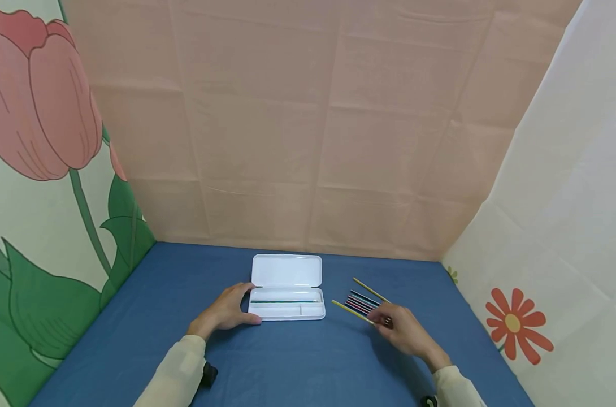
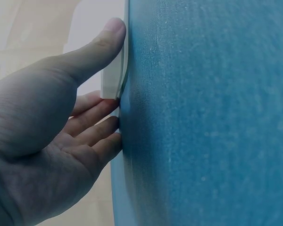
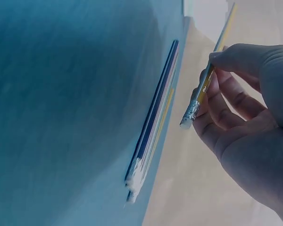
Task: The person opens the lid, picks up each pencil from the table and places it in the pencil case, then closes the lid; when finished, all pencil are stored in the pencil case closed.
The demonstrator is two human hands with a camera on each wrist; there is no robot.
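Note:
A white pencil case (image 1: 286, 312) lies with its lid raised behind it, and a dark green pencil (image 1: 282, 301) rests lengthwise inside. My left hand (image 1: 230, 308) grips the case's left end, thumb along the front side and fingers around the far corner. In the left wrist view, the thumb (image 2: 106, 44) lies against the case wall. My right hand (image 1: 402, 330) pinches a yellow pencil (image 3: 208, 82) between thumb and fingers, its eraser end toward the palm side. Beneath it, several dark and striped pencils (image 1: 361, 302) lie in a group on the table.
Another yellow pencil (image 1: 371, 289) lies at the far side of the group. The blue table (image 1: 298, 362) ends at a tan cloth backdrop (image 1: 308, 141). A tulip-printed cloth (image 1: 43, 113) stands at the left, a white flowered cloth (image 1: 552, 226) at the right.

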